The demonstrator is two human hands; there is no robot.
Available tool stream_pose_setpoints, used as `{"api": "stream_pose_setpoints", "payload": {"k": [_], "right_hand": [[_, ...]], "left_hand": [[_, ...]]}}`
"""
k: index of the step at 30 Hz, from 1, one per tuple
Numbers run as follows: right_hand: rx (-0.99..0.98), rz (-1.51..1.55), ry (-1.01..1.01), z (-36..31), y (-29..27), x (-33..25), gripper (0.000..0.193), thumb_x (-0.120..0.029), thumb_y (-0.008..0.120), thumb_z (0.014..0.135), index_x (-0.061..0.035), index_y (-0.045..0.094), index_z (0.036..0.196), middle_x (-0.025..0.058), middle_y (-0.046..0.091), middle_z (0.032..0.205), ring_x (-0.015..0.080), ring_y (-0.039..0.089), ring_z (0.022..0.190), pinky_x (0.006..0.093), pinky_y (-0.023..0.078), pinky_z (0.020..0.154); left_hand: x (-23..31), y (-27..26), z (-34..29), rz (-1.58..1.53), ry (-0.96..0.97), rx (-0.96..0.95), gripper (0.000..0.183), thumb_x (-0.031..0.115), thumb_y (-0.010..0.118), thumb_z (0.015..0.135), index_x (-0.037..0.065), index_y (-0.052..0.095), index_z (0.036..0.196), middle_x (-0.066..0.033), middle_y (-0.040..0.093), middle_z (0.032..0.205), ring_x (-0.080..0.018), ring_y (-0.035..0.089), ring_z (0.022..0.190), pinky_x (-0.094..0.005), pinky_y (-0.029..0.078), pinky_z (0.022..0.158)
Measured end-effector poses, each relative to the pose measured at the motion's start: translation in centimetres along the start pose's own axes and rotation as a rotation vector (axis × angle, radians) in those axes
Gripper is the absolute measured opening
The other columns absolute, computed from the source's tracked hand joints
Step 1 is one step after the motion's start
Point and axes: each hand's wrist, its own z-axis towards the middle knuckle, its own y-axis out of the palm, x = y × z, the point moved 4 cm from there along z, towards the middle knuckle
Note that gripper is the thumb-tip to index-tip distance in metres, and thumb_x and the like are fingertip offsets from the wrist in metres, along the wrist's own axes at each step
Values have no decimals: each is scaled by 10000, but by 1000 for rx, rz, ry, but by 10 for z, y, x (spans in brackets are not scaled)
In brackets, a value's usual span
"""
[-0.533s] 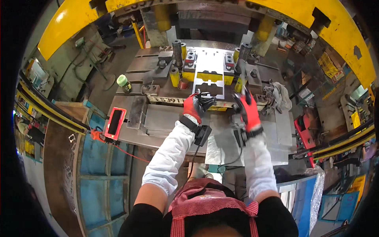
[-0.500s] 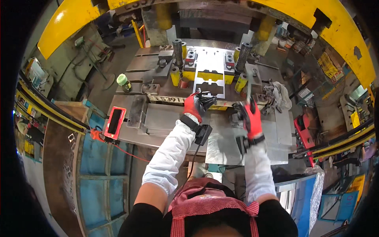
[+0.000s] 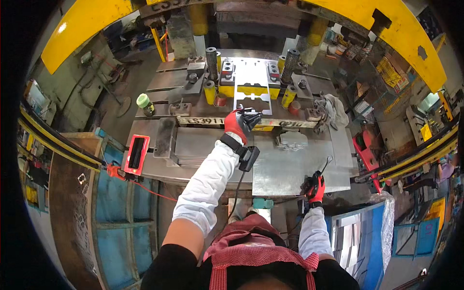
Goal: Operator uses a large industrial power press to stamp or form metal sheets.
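Note:
My left hand (image 3: 239,124), in a red and black glove, is at the near end of a bright metal strip (image 3: 252,72) with cut-out openings. Its fingers are bent closed at the strip's edge, partly hiding it. The strip lies over the yellow-sided die (image 3: 225,91) between dark upright posts. Low on the right, my right hand (image 3: 315,187), gloved the same way, is closed around a thin metal hook tool (image 3: 327,164) pointing up and away. It is over the near right edge of a flat metal sheet (image 3: 299,169). Several small cut metal pieces (image 3: 292,140) lie stacked on that sheet.
A stack of metal sheets (image 3: 198,145) and a red-framed phone (image 3: 137,154) lie left. A green-capped bottle (image 3: 145,104) stands beyond them. A grey rag (image 3: 332,112) lies right of the die. Yellow press framing (image 3: 89,29) arches overhead. A blue rack (image 3: 113,203) stands lower left.
My right hand has moved back toward me and down, away from the small pieces, with the hook tool in it. My left hand stays near the strip's end. The view has shifted slightly.

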Motion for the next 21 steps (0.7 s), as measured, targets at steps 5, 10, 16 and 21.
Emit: {"api": "stream_pose_setpoints", "payload": {"k": [5, 10, 16, 21], "right_hand": [[-24, 50, 5, -2, -3, -2, 189, -248, 552, 845, -124, 456, 951, 60, 505, 586, 178, 479, 410, 325, 415, 386], [-5, 6, -3, -5, 1, -4, 190, -257, 553, 845, -114, 452, 918, 58, 504, 593, 177, 476, 403, 322, 420, 380], [-6, -5, -43, -5, 4, -6, 182, -240, 561, 839, -116, 443, 903, 55, 486, 580, 169, 460, 397, 320, 412, 379], [-20, 35, -71, -7, 3, -6, 194, -235, 578, 834, -118, 436, 898, 50, 464, 570, 177, 457, 405, 351, 417, 383]], "left_hand": [[-3, 7, -3, 27, -3, 45, 382, 299, 399, 929, -63, 516, 952, -220, 612, 868, -344, 621, 789, -420, 539, 734], [-1, 10, -7, 79, 5, 74, 377, 295, 386, 932, -53, 527, 951, -215, 619, 875, -344, 622, 800, -416, 537, 734], [0, 5, -2, 51, 14, 65, 390, 303, 406, 922, -67, 522, 958, -232, 614, 866, -353, 623, 793, -408, 544, 721], [-2, 5, -2, 35, 18, 21, 430, 305, 393, 918, -105, 499, 996, -266, 603, 901, -380, 617, 820, -408, 547, 726]]}}
